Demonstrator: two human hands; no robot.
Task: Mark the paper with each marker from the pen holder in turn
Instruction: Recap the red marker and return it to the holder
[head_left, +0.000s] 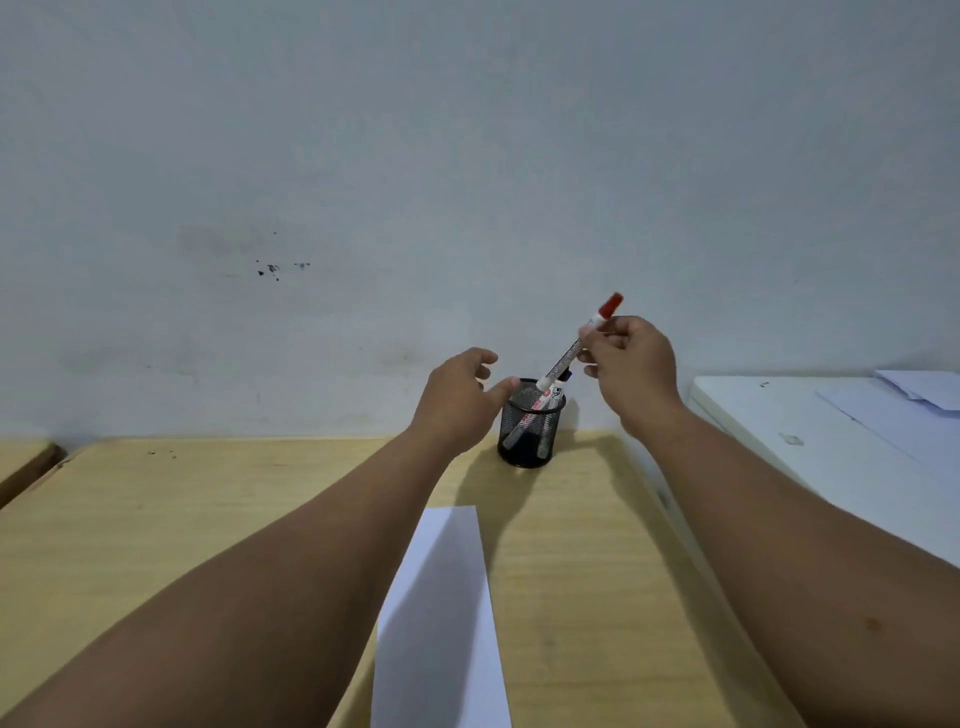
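Observation:
A black mesh pen holder (527, 447) stands at the far edge of the wooden desk (208, 519), with a few markers inside it. My right hand (631, 364) pinches a white marker with a red cap (571, 351) near its top; the marker slants, red cap up, its lower end just at the holder's rim. My left hand (460, 397) is next to the holder on its left, fingers spread, thumb touching the rim. A white sheet of paper (441, 623) lies on the desk between my forearms, blank where it shows.
A white table (810, 447) adjoins the desk on the right, with loose white sheets (914, 400) on it. A pale wall (467, 182) rises directly behind the desk. Another wooden surface (21, 462) shows at far left.

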